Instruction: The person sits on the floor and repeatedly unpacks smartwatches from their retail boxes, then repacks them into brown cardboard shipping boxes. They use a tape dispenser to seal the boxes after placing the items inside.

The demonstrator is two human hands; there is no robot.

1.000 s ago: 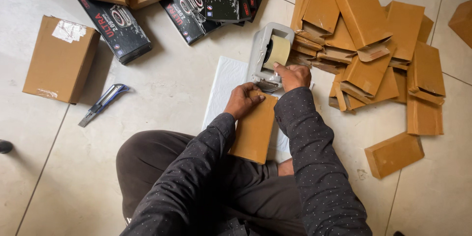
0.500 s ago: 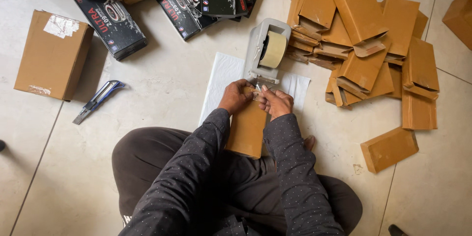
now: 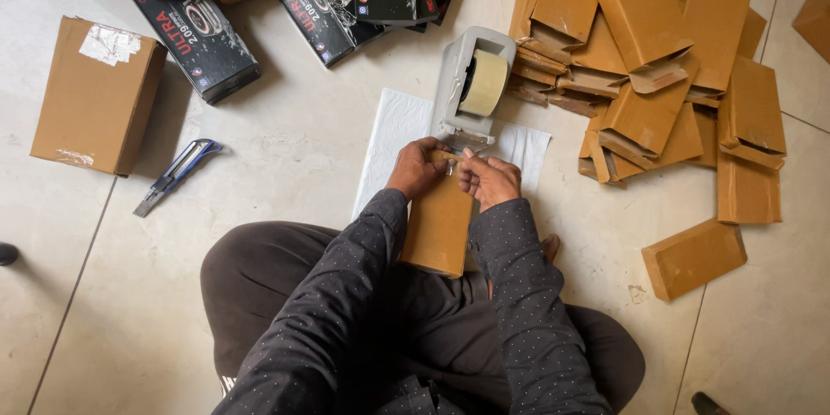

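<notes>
**Desk:** What does the frame show?

**Photographer:** A person sits on a tiled floor (image 3: 285,147), both hands at the top end of a flat brown cardboard packet (image 3: 438,225) that rests on the lap, just below a grey tape dispenser (image 3: 467,86). The left hand (image 3: 415,169) grips the packet's upper left corner, fingers curled round it. The right hand (image 3: 489,178) pinches at the top edge, fingertips narrow and close together; a short strip of tape seems to lie under them, though it is too small to be sure.

**Desk:** And around the dispenser?

**Photographer:** A white sheet (image 3: 393,134) lies under it. To its right, a heap of brown packets (image 3: 657,78) is piled loosely, and one packet (image 3: 693,258) lies apart from the heap, lower right. Above and left of the dispenser sit black printed boxes (image 3: 194,39). Far left stands a brown carton (image 3: 97,95), with a blue utility knife (image 3: 177,175) between it and the sheet.

**Desk:** How far along?

**Photographer:** By my reading, the packet in hand is being closed at its top end and is not finished. Many in the heap show open flaps, so most of the sealing looks undone.
</notes>
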